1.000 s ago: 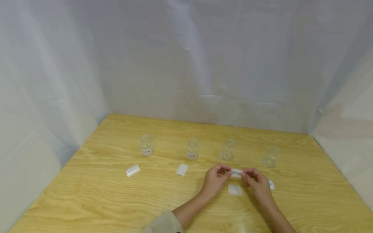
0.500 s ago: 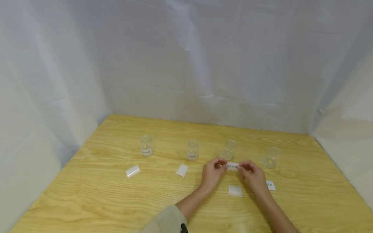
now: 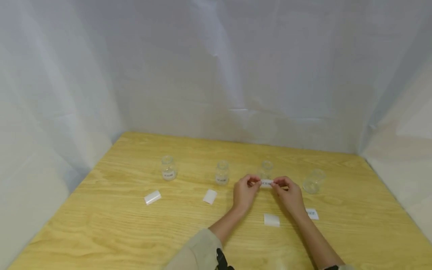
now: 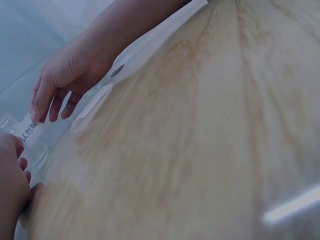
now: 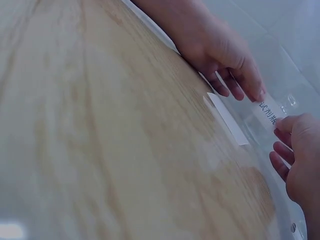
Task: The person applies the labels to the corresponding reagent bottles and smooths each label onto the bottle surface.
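Observation:
A small white label (image 3: pixel 266 183) with dark printed characters is stretched between both hands. My left hand (image 3: pixel 244 194) pinches its left end between thumb and fingertips, while my right hand (image 3: pixel 289 197) pinches the right end. Directly behind the label stands a clear glass bottle (image 3: pixel 266 168), its lower part hidden. Whether the label touches the glass I cannot tell. In the right wrist view, the printed face of the label (image 5: pixel 267 112) shows between the fingertips. Two more glass bottles, one at far left (image 3: pixel 168 167) and one left of centre (image 3: pixel 222 171), carry similar labels low on their fronts.
An unlabelled glass bottle (image 3: pixel 314 182) stands to the right. White paper pieces lie in front of the bottles: at left (image 3: pixel 153 197), centre (image 3: pixel 210 196) and between the forearms (image 3: pixel 271 220). A printed label (image 3: pixel 312 213) lies partly behind the right wrist. White sheeting (image 3: pixel 168 75) surrounds the wooden table.
Both hands have carried the label away from the body and slightly left, bringing it in front of the third bottle. The bottles and paper pieces stay where they were.

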`<state>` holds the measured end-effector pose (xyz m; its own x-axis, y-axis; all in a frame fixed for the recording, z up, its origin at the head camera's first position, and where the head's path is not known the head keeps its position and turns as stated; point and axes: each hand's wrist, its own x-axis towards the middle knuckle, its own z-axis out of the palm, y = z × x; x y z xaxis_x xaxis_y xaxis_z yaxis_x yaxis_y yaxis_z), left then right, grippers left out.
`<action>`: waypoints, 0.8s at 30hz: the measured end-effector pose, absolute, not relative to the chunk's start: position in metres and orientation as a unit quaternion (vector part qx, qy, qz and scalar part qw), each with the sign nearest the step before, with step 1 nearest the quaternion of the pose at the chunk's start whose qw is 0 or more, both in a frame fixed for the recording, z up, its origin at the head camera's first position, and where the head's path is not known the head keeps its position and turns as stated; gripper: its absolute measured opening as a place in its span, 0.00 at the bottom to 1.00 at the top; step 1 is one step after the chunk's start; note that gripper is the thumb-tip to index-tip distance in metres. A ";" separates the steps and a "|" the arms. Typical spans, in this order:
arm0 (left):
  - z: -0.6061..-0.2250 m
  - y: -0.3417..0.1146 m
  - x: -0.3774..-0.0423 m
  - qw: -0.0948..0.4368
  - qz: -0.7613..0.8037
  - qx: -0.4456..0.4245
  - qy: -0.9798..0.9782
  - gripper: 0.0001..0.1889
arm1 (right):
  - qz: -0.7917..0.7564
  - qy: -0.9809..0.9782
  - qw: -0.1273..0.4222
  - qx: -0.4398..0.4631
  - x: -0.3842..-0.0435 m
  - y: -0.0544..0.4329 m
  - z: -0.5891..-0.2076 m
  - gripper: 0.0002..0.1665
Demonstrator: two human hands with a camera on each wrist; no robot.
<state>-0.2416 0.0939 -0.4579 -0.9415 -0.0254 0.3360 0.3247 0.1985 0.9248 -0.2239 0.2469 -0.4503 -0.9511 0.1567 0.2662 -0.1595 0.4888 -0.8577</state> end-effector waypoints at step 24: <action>-0.457 0.093 -0.246 0.142 -0.588 -0.094 -0.791 0.02 | 0.556 -0.818 0.148 0.010 -0.223 0.242 -0.449 0.11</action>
<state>-0.2457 0.0932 -0.4574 -0.9421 -0.0183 0.3349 0.3155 0.2902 0.9035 -0.2234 0.2422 -0.4492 -0.9561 0.1486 0.2526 -0.1802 0.3816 -0.9066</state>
